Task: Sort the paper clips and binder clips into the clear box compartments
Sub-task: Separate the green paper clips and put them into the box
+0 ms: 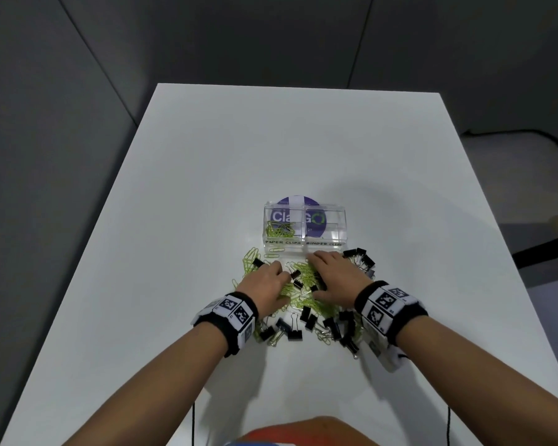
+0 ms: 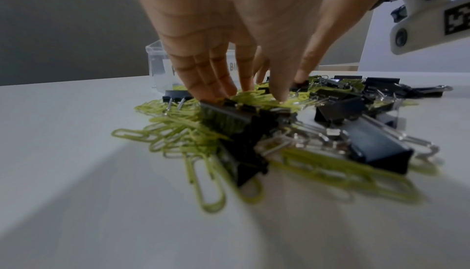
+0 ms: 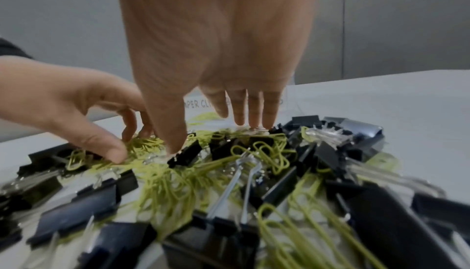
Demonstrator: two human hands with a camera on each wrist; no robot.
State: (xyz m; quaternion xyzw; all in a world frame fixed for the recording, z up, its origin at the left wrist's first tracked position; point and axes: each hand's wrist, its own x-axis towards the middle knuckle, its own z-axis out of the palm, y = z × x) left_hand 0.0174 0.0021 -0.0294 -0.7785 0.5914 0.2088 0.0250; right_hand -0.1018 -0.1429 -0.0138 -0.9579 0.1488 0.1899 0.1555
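Both hands sit on the mixed pile, 6 o'clock of the clear box [image 1: 304,226]. Left hand [image 1: 269,282] and right hand [image 1: 335,277]: fingers extended, tips touching clips, gripping nothing I can see. Paper clips [image 1: 303,274] and binder clips [image 1: 359,257] interlock. Risk: a lift drags binder clips into the paper-clip compartment at the box's 9 o'clock.

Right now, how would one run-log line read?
left hand: fingertips in mixed clip pile | right hand: fingers spread on pile | clear box: green paper clips in left compartment, right looks empty
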